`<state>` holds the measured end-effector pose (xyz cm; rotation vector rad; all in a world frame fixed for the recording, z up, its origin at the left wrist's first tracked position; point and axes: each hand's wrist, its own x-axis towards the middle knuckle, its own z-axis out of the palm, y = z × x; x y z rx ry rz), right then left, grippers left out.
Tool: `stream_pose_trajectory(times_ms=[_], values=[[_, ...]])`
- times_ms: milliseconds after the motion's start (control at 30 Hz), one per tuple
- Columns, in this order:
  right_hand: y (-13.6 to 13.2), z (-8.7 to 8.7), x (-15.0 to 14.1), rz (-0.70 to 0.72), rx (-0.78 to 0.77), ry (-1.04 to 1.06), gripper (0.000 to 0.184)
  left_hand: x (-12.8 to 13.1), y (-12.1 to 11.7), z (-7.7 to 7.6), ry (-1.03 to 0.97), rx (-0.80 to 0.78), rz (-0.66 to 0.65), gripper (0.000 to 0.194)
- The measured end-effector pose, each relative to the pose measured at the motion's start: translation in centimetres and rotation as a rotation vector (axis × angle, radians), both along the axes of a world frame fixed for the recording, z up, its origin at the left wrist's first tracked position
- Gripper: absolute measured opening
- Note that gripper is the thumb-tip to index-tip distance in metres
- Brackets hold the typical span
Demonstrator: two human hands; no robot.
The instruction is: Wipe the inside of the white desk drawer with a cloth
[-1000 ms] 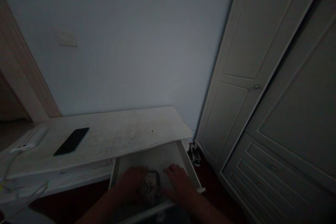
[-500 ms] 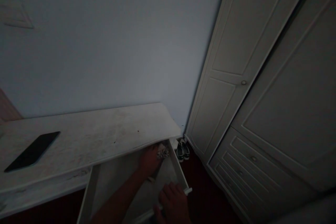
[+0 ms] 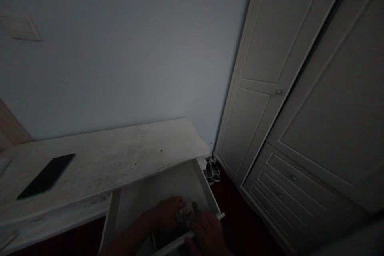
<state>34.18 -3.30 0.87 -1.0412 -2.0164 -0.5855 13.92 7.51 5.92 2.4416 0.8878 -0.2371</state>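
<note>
An open white drawer [image 3: 207, 186] is pulled out from the white desk [image 3: 144, 140]. Inside it, my left hand [image 3: 169, 212] has its fingers closed against a small crumpled bundle with a light and dark pattern [image 3: 185, 215]; dim light hides its exact kind. My right hand [image 3: 207, 228] is curled over the drawer's front panel, fingers on the inner side and thumb on the outer side. Right beside those fingers, the bundle almost touches them, with a narrow greenish-brown piece sticking up.
A dark flat tablet-like slab [image 3: 46, 177] lies on the desktop at left. Dark shoes with white trim [image 3: 213, 172] stand on the red floor [image 3: 237, 216] beside the desk. A white wardrobe [image 3: 255, 120] with knobs and lower drawers rises on the right.
My left hand has moved from the drawer's back right corner toward its front, bringing the patterned bundle along. My right hand stays at the front panel.
</note>
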Motion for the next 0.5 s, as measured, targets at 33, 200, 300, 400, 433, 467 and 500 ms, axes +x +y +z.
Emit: stream_pose_trajectory(times_ms=[33,200,300,400,433,467,500], values=[[-0.1,0.2,0.1,-0.002,-0.004,0.005,0.035,-1.3,0.1,0.3,0.033,-0.008,0.005,0.039],[-0.3,1.1,-0.2,-0.014,-0.027,0.007,0.03,-8.8,1.0,2.4,0.189,0.028,0.158,0.037],[-0.2,1.3,-0.8,-0.035,-0.029,0.039,0.024,-11.9,1.9,3.1,0.242,0.145,0.331,0.054],[-0.1,1.2,-1.3,-0.058,-0.027,0.074,0.017,-12.4,2.6,2.9,0.283,0.235,0.481,0.068],[0.0,1.1,-1.4,-0.058,-0.016,0.089,0.016,-12.0,2.8,2.8,0.279,0.255,0.514,0.071],[0.1,1.0,-1.5,-0.055,-0.008,0.099,0.015,-11.4,2.9,2.6,0.264,0.275,0.54,0.073],[0.2,0.9,-1.6,-0.054,0.001,0.106,0.015,-10.6,3.1,2.4,0.239,0.291,0.56,0.073]])
